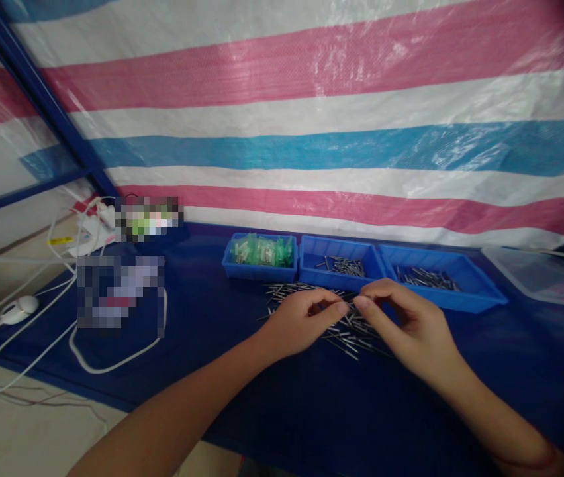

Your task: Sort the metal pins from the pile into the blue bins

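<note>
My left hand [298, 324] and my right hand [411, 326] meet almost fingertip to fingertip over a loose pile of thin metal pins [345, 348] on the dark blue table. Thumb and forefinger of each hand are pinched together. Whatever lies between the fingertips is too small or hidden to make out. Just behind the hands stand three blue bins in a row. The left bin [258, 271] contains green plastic packets [262, 250] with small pieces inside. Short metal pins lie in the middle bin [319, 277], and more pins lie in the right bin [480, 298].
A clear plastic lid or box [535, 275] rests at the far right. White cables [113, 368] and a white plug-like piece [20, 309] spread over the left side, near blurred items. Behind the table hangs a striped plastic sheet [282, 152], with a blue metal post [38, 93] at left.
</note>
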Tool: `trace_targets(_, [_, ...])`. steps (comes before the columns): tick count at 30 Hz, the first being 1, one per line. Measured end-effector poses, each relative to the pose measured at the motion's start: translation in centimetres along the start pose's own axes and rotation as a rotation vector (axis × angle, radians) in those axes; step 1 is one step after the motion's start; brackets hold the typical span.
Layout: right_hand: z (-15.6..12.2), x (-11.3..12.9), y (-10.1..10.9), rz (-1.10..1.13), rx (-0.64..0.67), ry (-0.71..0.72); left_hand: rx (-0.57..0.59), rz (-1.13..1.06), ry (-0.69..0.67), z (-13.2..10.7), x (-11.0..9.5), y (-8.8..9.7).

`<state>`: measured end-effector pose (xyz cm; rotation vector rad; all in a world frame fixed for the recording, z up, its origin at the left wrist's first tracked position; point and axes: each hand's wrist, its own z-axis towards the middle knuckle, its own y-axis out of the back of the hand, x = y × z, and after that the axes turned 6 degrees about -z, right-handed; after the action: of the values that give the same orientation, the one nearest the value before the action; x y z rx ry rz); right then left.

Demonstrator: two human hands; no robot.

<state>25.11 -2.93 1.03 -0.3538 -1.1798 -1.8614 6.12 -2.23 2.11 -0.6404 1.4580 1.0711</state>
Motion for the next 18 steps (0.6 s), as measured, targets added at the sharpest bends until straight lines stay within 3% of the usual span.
trace_targets(5, [0.4, 0.0, 0.7, -0.052, 0.042, 0.004, 0.003, 0.016, 0.009, -0.2, 0.5, -0.5])
trace_targets(9, [1.0, -1.0, 2.0, -0.181, -0.158, 0.023, -0.082, 0.048, 0.042, -0.4, 0.5, -0.2])
trace_targets(14, [2.1, -4.2, 4.6, -0.486, -0.508, -0.097, -0.044, 0.134, -0.034, -0.6, -3.6, 1.6])
trace_targets(16, [2.4, -5.9, 5.4, -0.6, -0.528, -0.14, 0.038, 0.151, -0.073, -1.9, -5.7, 2.2])
trace_targets(18, [2.7, -7.3, 5.8, -0.714, -0.492, -0.15, 0.09, 0.169, -0.076, -4.7, -7.0, 2.4])
